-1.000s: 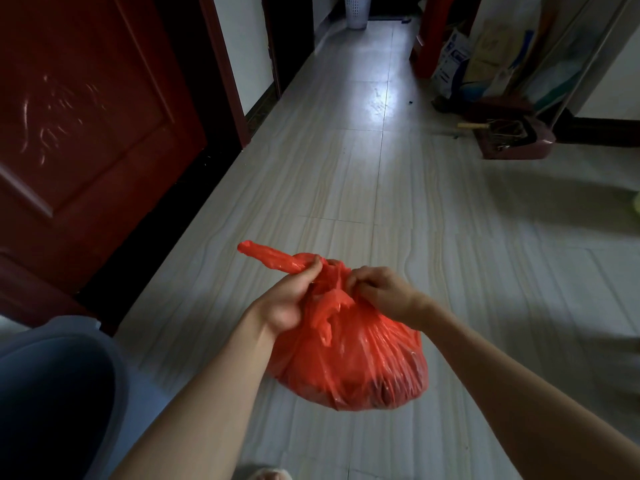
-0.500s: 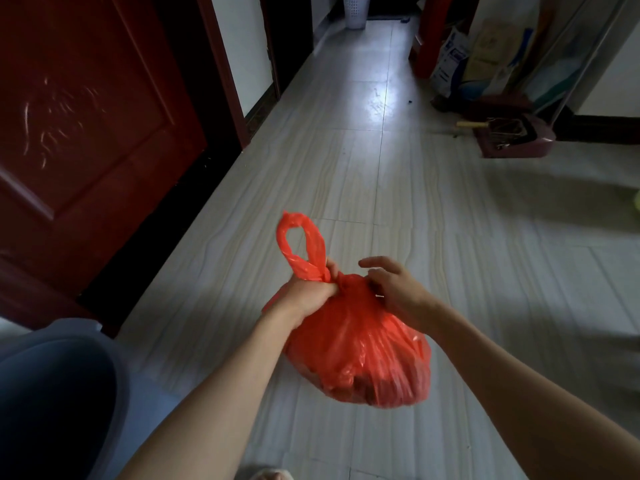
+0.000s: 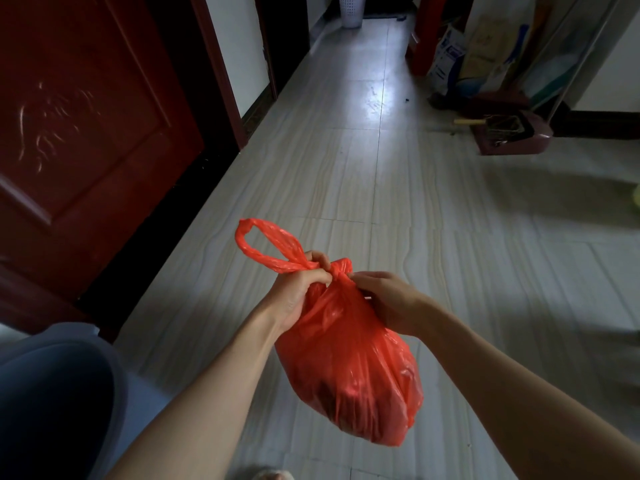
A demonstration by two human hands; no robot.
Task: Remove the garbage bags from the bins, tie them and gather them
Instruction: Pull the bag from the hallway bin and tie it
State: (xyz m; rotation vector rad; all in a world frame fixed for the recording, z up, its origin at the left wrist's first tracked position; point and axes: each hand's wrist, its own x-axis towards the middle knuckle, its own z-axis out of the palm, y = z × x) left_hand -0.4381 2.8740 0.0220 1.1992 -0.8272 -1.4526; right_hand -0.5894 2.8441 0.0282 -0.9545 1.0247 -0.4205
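Currently the left hand [image 3: 298, 289] grips the handle loop and the right hand [image 3: 384, 299] pinches the knot of the soft, slippery red garbage bag [image 3: 349, 375], best held just beneath the fingers.

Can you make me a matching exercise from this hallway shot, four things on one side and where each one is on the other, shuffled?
Things:
1. red garbage bag
2. white basket
3. grey bin
4. dark red door

Places:
A. bottom left corner
B. far end of the hallway
C. held up between the left hand and right hand
D. left wall

Pairs: 1-C, 2-B, 3-A, 4-D
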